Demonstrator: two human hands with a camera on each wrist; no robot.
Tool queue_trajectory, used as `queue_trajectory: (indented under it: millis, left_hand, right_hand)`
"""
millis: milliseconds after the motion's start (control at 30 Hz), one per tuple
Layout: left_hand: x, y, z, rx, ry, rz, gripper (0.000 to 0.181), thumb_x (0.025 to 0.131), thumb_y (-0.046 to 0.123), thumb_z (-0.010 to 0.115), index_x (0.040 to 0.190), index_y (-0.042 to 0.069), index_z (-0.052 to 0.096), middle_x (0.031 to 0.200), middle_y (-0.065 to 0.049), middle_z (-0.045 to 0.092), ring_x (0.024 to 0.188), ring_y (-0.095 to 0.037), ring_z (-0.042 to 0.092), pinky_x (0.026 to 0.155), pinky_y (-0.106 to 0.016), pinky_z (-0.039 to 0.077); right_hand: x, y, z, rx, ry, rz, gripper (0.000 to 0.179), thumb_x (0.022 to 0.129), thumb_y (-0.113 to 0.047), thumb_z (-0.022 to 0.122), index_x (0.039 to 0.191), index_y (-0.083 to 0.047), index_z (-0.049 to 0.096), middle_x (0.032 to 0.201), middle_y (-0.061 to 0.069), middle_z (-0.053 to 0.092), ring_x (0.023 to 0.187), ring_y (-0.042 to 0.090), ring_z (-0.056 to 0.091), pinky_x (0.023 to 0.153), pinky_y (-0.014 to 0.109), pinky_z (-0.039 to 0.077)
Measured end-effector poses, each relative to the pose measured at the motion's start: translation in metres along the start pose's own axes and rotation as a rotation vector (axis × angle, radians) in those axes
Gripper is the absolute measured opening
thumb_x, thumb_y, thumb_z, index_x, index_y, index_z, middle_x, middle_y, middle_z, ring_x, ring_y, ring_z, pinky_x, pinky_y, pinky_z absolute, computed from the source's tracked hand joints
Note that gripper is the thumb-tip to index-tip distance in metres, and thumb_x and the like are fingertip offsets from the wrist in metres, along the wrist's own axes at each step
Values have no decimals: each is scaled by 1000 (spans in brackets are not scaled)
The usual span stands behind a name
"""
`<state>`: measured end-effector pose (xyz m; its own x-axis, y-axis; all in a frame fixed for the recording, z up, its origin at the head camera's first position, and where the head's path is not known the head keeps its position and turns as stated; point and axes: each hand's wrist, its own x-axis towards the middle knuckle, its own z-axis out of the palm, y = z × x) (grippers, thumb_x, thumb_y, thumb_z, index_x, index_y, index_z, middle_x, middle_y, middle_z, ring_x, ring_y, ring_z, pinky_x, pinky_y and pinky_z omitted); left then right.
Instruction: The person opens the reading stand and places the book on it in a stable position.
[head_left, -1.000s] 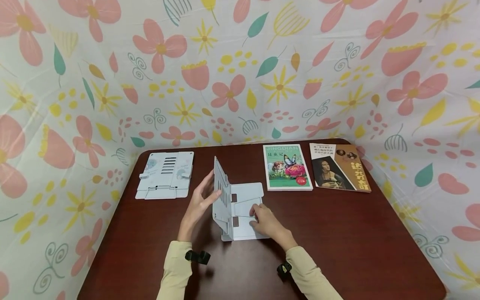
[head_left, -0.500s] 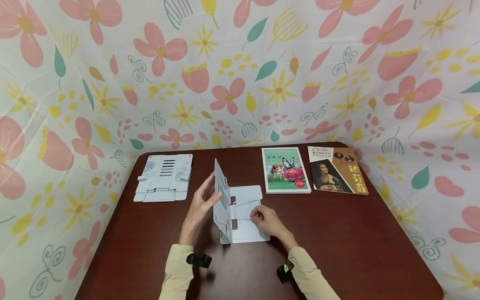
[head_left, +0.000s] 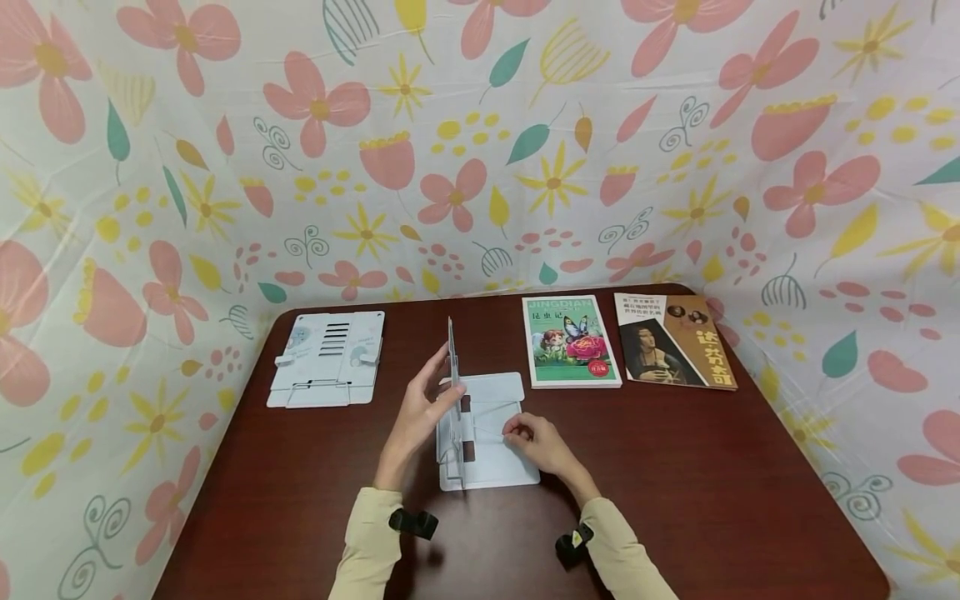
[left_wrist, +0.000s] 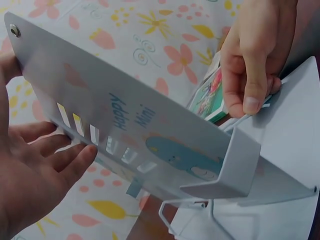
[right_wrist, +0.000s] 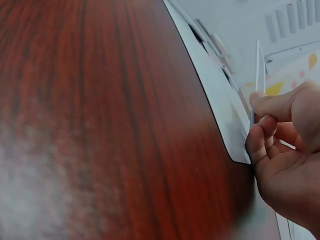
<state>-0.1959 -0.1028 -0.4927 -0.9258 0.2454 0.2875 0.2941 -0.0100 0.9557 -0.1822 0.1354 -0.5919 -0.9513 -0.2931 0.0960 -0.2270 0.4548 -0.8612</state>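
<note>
As the spread left hand [head_left: 417, 415] touches an upright white slotted rectangular panel [left_wrist: 127, 117], the right hand [head_left: 542, 443] pinches a thin white wire [right_wrist: 257, 65] beside it.

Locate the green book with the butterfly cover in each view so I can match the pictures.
Head: the green book lies right of centre, beside the brown-and-white book.
Left wrist: partly hidden, above and right of centre, between the printed panel and the right hand.
Right wrist: not in it.
Shared landmark: the right hand, in all three views.
</note>
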Motion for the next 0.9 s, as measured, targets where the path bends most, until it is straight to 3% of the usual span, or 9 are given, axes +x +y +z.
queue_trajectory:
  millis: [267, 500, 700, 900]
  left_hand:
    - [3, 3, 14, 72, -20, -40, 70, 97, 7, 64, 159, 11, 32, 164, -11, 35, 149, -36, 37, 116, -59, 36]
    - [1, 20, 23, 137, -67, -64, 72, 97, 5, 63, 159, -1, 26, 165, -21, 25, 150, -41, 30, 115, -61, 36]
    - [7, 10, 34, 191, -65, -77, 74, 98, 12, 66, 161, 11, 28, 167, -12, 26, 153, -33, 26, 117, -56, 36]
    - [11, 5, 41, 258, -51, -79, 75, 96, 22, 71, 160, 21, 32, 166, -3, 31, 150, -28, 36, 116, -49, 40]
  right_hand:
    - [-2, 3, 2, 14, 30, 9, 8, 95, -9, 70, 95, -1, 69, 83, 4, 64, 71, 6, 50, 65, 20, 43]
    - [-4, 5, 4, 45, 7, 18, 9, 96, -11, 69, 97, -2, 68, 84, 4, 63, 71, 6, 50, 66, 20, 43]
    - [-5, 6, 2, 51, 18, -5, 8, 97, -10, 68, 97, -2, 68, 83, 5, 64, 70, 6, 49, 65, 20, 43]
    - [-5, 7, -1, 57, 19, 0, 8, 97, -10, 68, 97, -2, 68, 83, 5, 64, 70, 6, 50, 65, 20, 43]
